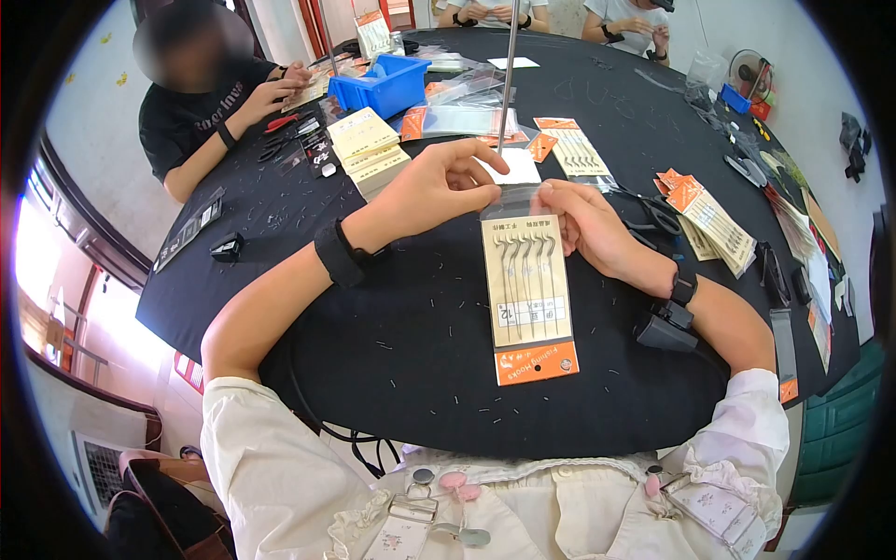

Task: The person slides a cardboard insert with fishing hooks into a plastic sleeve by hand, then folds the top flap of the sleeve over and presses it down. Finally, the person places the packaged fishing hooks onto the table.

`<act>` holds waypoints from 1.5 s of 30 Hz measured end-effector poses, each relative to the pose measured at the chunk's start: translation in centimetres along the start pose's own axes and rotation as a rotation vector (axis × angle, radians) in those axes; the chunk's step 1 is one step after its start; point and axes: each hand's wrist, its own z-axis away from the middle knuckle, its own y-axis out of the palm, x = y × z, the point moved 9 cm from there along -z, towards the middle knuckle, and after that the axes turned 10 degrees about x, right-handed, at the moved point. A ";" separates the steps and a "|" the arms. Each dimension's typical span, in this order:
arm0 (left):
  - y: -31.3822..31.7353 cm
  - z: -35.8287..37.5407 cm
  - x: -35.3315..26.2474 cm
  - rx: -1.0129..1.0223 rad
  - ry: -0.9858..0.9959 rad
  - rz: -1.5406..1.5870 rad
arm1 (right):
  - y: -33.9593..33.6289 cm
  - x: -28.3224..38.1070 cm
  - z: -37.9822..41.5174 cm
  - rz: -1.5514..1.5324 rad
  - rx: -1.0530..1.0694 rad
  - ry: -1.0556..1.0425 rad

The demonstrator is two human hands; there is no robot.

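Note:
A clear packet of fishing hooks hangs over the black table in front of me. Its orange printed end points toward me, and several hooks with lines sit on a cream card inside. My left hand is closed, with thumb and fingertips pinching the clear plastic flap at the packet's far left corner. On the right side of that flap, my right hand grips the plastic between thumb and curled fingers. A white paper piece lies just beyond the fingers, beside a thin upright metal rod.
Stacked cream cards and a blue bin stand at far left. Finished-looking hook packets and black-handled scissors lie at right. A black stapler sits at left. Co-workers sit around the table.

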 end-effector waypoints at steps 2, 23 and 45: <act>0.0 0.0 0.1 -0.002 0.008 -0.006 | 0.1 0.0 0.0 -0.002 0.000 0.002; 0.2 -0.1 -0.1 0.044 0.016 -0.072 | 0.0 0.0 0.0 0.000 0.004 -0.006; 0.0 -0.2 1.3 -0.011 -0.063 0.003 | -0.1 0.1 -0.1 -0.016 0.018 -0.044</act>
